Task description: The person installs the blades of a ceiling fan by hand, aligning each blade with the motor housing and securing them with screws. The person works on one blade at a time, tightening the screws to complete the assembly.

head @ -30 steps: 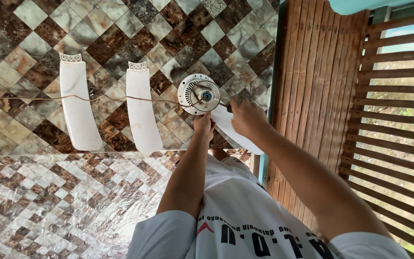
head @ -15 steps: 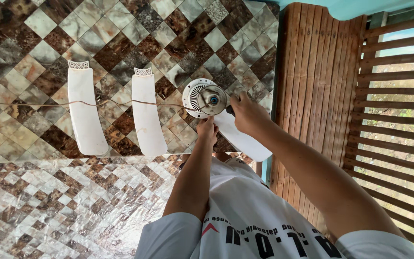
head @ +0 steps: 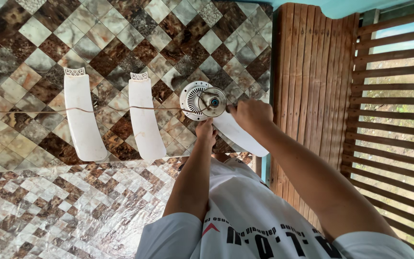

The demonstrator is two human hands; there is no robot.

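While both hands (head: 245, 115) grip it, the fan motor (head: 202, 100) sits on tiles.

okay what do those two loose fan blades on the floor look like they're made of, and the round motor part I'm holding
The two loose fan blades look like painted metal or plastic: smooth, off-white, lacy cut-out ends; which, I can't tell. The motor housing looks like white-painted metal with slotted vents and a shinier metal hub. Your left hand and right hand are on it.
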